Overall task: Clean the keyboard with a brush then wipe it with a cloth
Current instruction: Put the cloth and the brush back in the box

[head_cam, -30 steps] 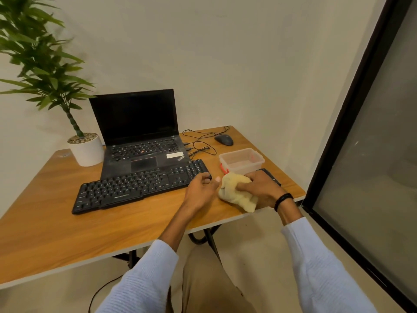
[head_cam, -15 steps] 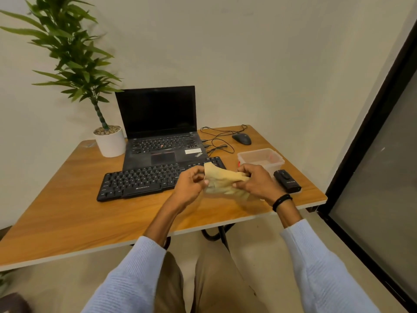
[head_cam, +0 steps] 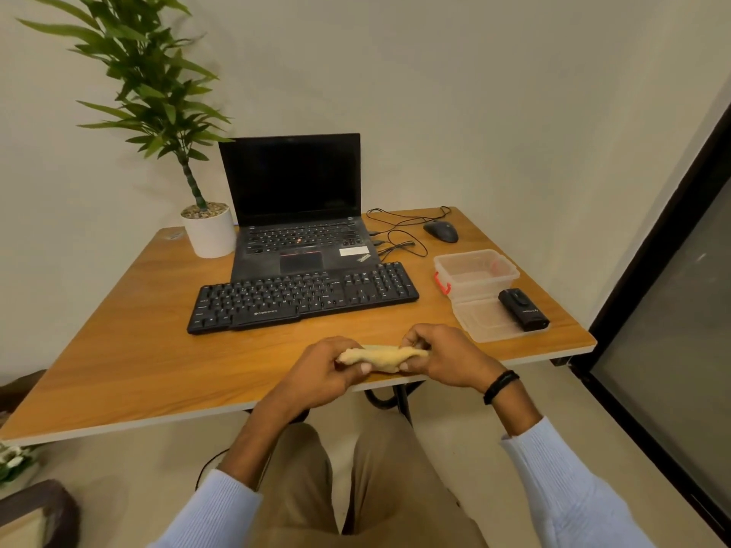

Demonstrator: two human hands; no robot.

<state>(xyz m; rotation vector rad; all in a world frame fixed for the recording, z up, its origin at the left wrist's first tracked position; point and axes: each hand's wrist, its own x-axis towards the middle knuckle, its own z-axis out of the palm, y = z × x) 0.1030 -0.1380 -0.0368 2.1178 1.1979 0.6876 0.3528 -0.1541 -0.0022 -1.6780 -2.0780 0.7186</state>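
Over the near edge of the desk [head_cam: 138, 350], two hands hold one yellow cloth [head_cam: 381, 357] drawn out between them. The left hand [head_cam: 316, 375] pinches its left end and the right hand [head_cam: 451, 357] its right end, the fingers [head_cam: 415, 344] of both curled and clamped on the fabric. The cloth's long axis runs left to right.

One black keyboard [head_cam: 302, 296] lies straight ahead of the fingers, farther up the desk, near the cloth but apart from it. Its long axis is roughly parallel to the cloth's, with the right end set slightly farther back. The left hand sits below the keyboard's middle and the right hand just past its right end, so the left is nearer most keys. The wipe, I judge, needs a short forward reach.

Also on the desk:
- one laptop [head_cam: 296, 215]
- one mouse [head_cam: 441, 231]
- one clear box [head_cam: 474, 270]
- one lid [head_cam: 482, 322]
- one small black device [head_cam: 523, 309]
- one potted plant [head_cam: 209, 231]

I can pick out no brush with certainty.
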